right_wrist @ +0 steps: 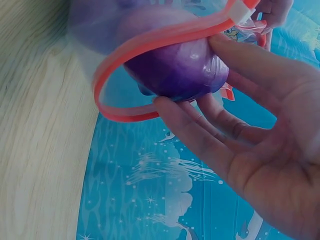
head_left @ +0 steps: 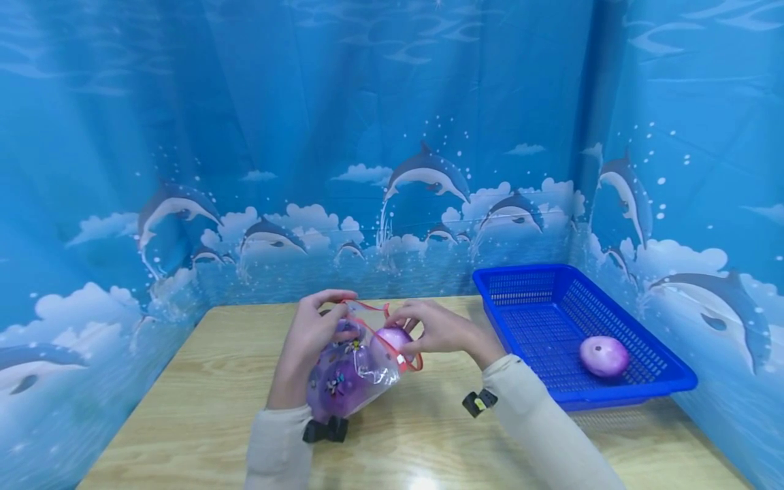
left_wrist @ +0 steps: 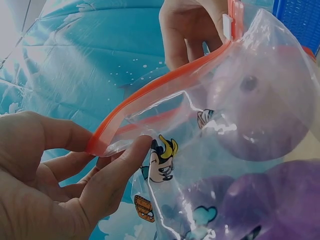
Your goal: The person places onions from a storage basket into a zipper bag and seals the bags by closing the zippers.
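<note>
A clear zip bag (head_left: 382,374) with a red-orange zip edge and cartoon prints stands tilted between both hands. My left hand (head_left: 306,340) pinches the bag's edge near one end of its zip, thumb on the printed side, as the left wrist view shows. My right hand (head_left: 439,328) holds a glossy purple onion (right_wrist: 180,72) by its end, fingertips spread round it. That onion sits in the bag's mouth, partly behind the plastic. Lower in the bag lie more purple onions (left_wrist: 292,200), blurred by the film.
On the right of the wooden table (head_left: 214,388) is a blue mesh basket (head_left: 533,333) with one pinkish-purple onion (head_left: 604,356) in it. A blue curtain (head_left: 343,136) with dolphins rises behind the table and along its sides.
</note>
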Demonstrator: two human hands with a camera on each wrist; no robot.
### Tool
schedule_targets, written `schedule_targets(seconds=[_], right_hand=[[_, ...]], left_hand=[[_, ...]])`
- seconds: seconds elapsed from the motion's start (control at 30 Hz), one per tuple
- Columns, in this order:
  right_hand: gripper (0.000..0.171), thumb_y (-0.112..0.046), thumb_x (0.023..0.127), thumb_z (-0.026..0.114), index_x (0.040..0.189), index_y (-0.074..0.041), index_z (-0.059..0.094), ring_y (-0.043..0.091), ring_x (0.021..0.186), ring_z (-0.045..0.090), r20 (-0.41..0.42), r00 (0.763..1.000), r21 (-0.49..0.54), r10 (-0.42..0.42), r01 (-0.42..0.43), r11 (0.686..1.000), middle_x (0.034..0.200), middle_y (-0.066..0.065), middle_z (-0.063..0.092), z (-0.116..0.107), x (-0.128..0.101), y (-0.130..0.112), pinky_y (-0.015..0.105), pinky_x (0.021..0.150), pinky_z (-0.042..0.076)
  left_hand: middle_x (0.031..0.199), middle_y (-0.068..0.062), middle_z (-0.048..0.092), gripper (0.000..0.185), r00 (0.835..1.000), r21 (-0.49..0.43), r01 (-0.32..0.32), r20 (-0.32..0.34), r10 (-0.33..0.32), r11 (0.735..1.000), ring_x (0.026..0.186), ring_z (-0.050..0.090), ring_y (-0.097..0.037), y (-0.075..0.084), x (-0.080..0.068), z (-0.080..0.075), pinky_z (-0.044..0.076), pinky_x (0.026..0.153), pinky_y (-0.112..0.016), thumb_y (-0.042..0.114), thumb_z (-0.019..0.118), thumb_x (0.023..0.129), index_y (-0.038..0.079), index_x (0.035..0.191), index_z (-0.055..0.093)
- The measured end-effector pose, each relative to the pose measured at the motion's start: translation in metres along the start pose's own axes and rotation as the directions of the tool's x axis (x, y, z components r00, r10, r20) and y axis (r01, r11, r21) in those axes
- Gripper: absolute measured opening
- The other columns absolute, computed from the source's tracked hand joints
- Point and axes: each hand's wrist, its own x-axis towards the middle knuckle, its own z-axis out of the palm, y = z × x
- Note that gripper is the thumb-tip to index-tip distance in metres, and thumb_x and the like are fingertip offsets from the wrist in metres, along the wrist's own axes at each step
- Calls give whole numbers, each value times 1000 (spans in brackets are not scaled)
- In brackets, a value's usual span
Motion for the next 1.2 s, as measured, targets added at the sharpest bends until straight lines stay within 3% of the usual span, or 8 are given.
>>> schedule_targets(seconds=[0.3,0.77,1.2], right_hand=[[37,-19,89,81,124,-11,72,17,101,70,-11,1000,-55,13,-13,998,116,6,72,-1,1,1,22,86,62],[26,-13,90,79,116,-11,75,13,93,72,15,999,-13,46,-45,999,109,5,77,0,3,1,18,76,62],[24,-5,90,77,114,-7,75,18,96,76,34,999,37,24,-25,999,114,11,77,4,5,1,19,79,64]], left_hand=[[119,-21,61,31,1000,-2,3,-2,-3,1000,95,70,-27,2,-1,0,68,75,-33,6,52,102,8,128,70],[123,-19,58,32,1000,16,-2,-5,2,1000,102,68,-30,1,-1,1,67,74,-31,7,52,102,6,129,69],[122,-22,59,30,1000,32,3,0,-3,999,80,70,-22,1,-1,-1,67,72,-30,9,53,104,9,129,70]])
